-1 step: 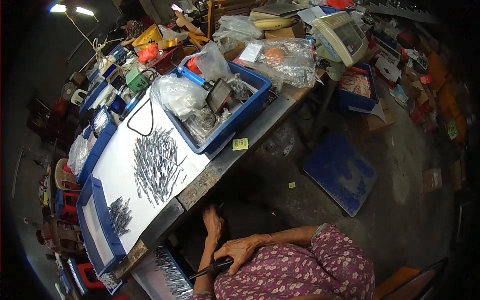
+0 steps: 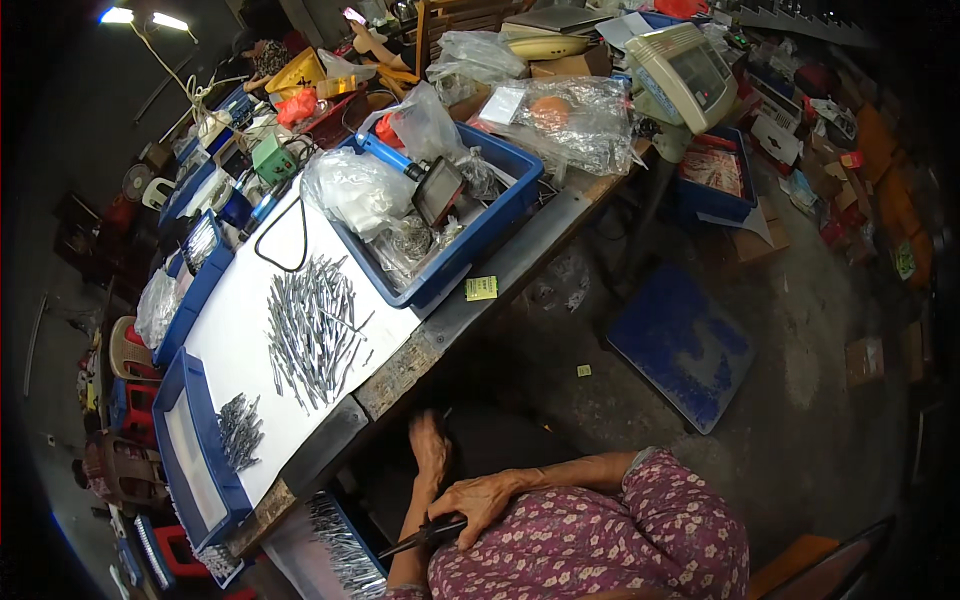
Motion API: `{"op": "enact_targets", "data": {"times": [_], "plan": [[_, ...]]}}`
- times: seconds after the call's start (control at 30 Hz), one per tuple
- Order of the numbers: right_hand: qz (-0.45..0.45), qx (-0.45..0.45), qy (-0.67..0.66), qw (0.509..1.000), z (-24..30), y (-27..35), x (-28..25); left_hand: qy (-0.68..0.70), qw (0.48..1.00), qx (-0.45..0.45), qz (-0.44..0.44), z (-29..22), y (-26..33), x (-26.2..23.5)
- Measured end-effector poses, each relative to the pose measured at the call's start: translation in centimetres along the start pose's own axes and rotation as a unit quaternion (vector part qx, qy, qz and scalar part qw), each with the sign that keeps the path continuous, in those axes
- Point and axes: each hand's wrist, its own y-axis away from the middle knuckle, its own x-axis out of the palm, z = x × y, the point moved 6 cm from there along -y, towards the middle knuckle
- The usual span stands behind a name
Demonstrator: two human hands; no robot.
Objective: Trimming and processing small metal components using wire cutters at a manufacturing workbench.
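Observation:
My left hand (image 2: 430, 443) hangs below the table edge over dark cloth, fingers curled. A small thin tip shows beside those fingers, too small to name. Across my left forearm lies my right hand (image 2: 478, 503), wrapped round a dark, long-pointed hand tool (image 2: 425, 537) whose point slants down to the left. On the white sheet lies a large pile of thin silvery metal pieces (image 2: 312, 330), with a smaller pile of short dark metal pieces (image 2: 240, 432) nearer the left. A drawer-like blue tray (image 2: 350, 520) beside my left forearm contains more thin metal pieces.
A blue bin (image 2: 510, 222) of plastic bags and a blue-handled tool stands on the table. An open blue tray (image 2: 228, 492) sits at the near left corner. A beige display unit (image 2: 680, 75) rises at the back right. A blue board (image 2: 680, 345) lies on the floor.

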Motion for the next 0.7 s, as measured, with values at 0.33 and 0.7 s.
{"op": "enact_targets", "data": {"times": [0.33, 0.7], "plan": [[0.007, 0.017, -0.014, 1.0, 0.7, -0.2, -0.2, 0.177, 0.972, -0.005, 0.153, -5.5, 1.3, -2.4], [-0.06, 0.007, -0.013, 0.998, 1.6, -0.1, -1.6, 0.434, 0.87, -0.212, 0.096, -5.7, 1.2, -8.6]]}}
